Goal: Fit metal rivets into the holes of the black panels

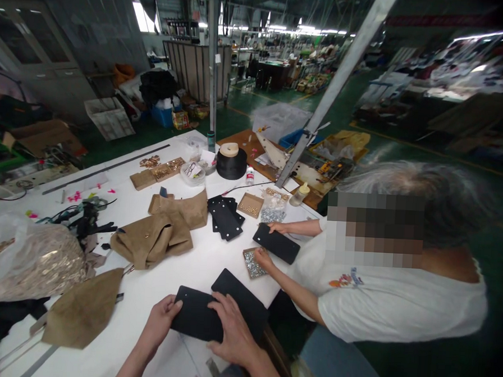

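Between my two hands is a black rectangular panel [196, 315] with a small hole or stud near its upper left corner. My left hand [162, 319] pinches its left end, thumb on top. My right hand [233, 328] grips the right end, fingers spread over the face and edge. Another larger black panel [241, 300] lies just beyond, partly covered by my right hand. A co-worker on the right holds a black panel [276, 243] with one hand and has the other at a small box of silver metal pieces [251, 264].
Black panels with studs lie stacked [224, 218] mid-table. Brown fabric pieces [156, 237] and a plastic bag of metallic parts [41, 256] are on the left. Behind stand a box of gold pieces [250, 205], a black roll [231, 164] and a slanted metal post [336, 86].
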Demonstrator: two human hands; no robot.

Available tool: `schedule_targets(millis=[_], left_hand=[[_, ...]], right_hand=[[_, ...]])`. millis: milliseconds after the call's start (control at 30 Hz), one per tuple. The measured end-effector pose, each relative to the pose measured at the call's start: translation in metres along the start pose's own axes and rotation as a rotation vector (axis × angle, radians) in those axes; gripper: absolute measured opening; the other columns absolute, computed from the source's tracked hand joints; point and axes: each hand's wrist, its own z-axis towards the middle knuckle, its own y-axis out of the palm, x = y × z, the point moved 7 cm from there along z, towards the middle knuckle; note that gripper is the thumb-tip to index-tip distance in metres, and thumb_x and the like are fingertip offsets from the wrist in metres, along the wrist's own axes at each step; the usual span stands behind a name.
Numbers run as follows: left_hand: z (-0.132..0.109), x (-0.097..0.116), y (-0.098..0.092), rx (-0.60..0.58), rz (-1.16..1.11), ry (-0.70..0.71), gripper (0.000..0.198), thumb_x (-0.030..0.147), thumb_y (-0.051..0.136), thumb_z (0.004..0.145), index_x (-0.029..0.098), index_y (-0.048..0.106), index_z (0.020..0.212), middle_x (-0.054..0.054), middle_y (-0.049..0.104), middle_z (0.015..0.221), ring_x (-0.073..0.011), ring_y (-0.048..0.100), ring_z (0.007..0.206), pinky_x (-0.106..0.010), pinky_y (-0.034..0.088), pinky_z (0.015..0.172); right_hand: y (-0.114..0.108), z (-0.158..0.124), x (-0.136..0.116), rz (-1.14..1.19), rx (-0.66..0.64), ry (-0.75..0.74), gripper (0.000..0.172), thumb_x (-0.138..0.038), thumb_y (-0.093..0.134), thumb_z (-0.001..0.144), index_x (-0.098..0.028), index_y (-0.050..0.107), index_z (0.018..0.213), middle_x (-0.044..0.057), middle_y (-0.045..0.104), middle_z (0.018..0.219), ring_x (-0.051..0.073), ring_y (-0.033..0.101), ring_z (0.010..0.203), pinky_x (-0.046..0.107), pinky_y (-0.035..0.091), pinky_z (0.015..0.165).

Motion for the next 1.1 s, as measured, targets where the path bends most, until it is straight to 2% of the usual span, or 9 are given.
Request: schedule_targets(millis=[100,200,300,433,533,633,800,933,1100], left_hand=[[-0.007,0.0,-0.005,0.003,-0.07,-0.028,0.066,0.07,0.072,0.082,0.013,0.072,0.115,-0.008,0.079,0.095,-0.0244,0.07,0.085,-0.03,0.05,0.075],[-0.013,-0.005,-0.013,0.037,-0.15,-0.062,0.067,0.068,0.073,0.082,0.014,0.07,0.122,-0.009,0.08,0.105,-0.0261,0.072,0.094,-0.032,0.054,0.087],[-0.014,-0.009,-0.014,0.048,-0.211,-0.082,0.067,0.065,0.073,0.084,0.013,0.068,0.126,-0.01,0.079,0.11,-0.0269,0.073,0.099,-0.035,0.054,0.093],[-0.013,-0.008,-0.011,0.077,-0.145,-0.107,0.074,0.07,0.076,0.077,0.012,0.071,0.122,-0.011,0.081,0.103,-0.0286,0.074,0.093,-0.035,0.056,0.085],[-0.01,-0.012,-0.016,0.109,-0.116,-0.117,0.074,0.071,0.079,0.074,0.012,0.074,0.117,-0.01,0.081,0.096,-0.0283,0.074,0.087,-0.035,0.056,0.08],[-0.006,-0.024,-0.022,0.113,-0.103,-0.115,0.072,0.069,0.08,0.074,0.012,0.074,0.118,-0.009,0.081,0.093,-0.0269,0.073,0.085,-0.033,0.056,0.076],[-0.007,-0.04,-0.025,0.062,-0.129,-0.158,0.069,0.065,0.081,0.077,0.015,0.073,0.122,-0.009,0.08,0.097,-0.0245,0.072,0.083,-0.032,0.056,0.076],[-0.012,-0.041,-0.023,0.027,-0.142,-0.182,0.066,0.064,0.08,0.079,0.015,0.073,0.122,-0.008,0.08,0.093,-0.0221,0.07,0.081,-0.028,0.051,0.07],[-0.01,-0.042,-0.025,0.027,-0.155,-0.143,0.059,0.061,0.081,0.08,0.016,0.075,0.118,-0.007,0.08,0.092,-0.0205,0.069,0.082,-0.026,0.049,0.071]], right_hand=[[0.0,-0.001,0.028,0.081,0.08,0.117,0.116,-0.054,0.091,0.058,-0.033,0.036,0.158,0.011,0.034,0.17,0.034,0.029,0.16,0.06,0.013,0.136],[0.007,-0.016,0.08,0.385,0.205,0.475,0.099,-0.061,0.078,0.074,-0.026,0.037,0.158,0.017,0.037,0.168,0.033,0.04,0.154,0.057,0.035,0.128],[0.035,-0.028,0.107,0.83,0.121,0.666,0.089,-0.062,0.074,0.079,-0.02,0.044,0.152,0.021,0.056,0.149,0.032,0.062,0.133,0.051,0.059,0.105],[0.034,-0.022,0.106,0.913,0.211,0.55,0.06,-0.057,0.08,0.075,-0.021,0.063,0.12,0.007,0.068,0.101,0.021,0.068,0.087,0.035,0.063,0.063],[0.027,-0.013,0.098,0.873,0.246,0.501,0.043,-0.054,0.082,0.073,-0.021,0.059,0.089,-0.006,0.046,0.07,0.01,0.049,0.062,0.031,0.059,0.053],[0.025,-0.008,0.096,0.848,0.25,0.511,0.045,-0.052,0.082,0.071,-0.021,0.05,0.078,-0.008,0.035,0.066,0.008,0.04,0.057,0.031,0.058,0.049],[0.03,-0.01,0.11,0.821,0.246,0.559,0.043,-0.047,0.081,0.07,-0.021,0.047,0.074,-0.009,0.038,0.06,0.007,0.039,0.052,0.032,0.057,0.048],[0.036,-0.017,0.121,0.867,0.219,0.626,0.041,-0.045,0.084,0.068,-0.02,0.053,0.079,-0.008,0.047,0.061,0.009,0.045,0.05,0.034,0.058,0.05],[0.037,-0.019,0.122,0.855,0.048,0.605,0.043,-0.054,0.081,0.074,-0.018,0.061,0.083,-0.005,0.056,0.064,0.012,0.056,0.057,0.034,0.06,0.061]])
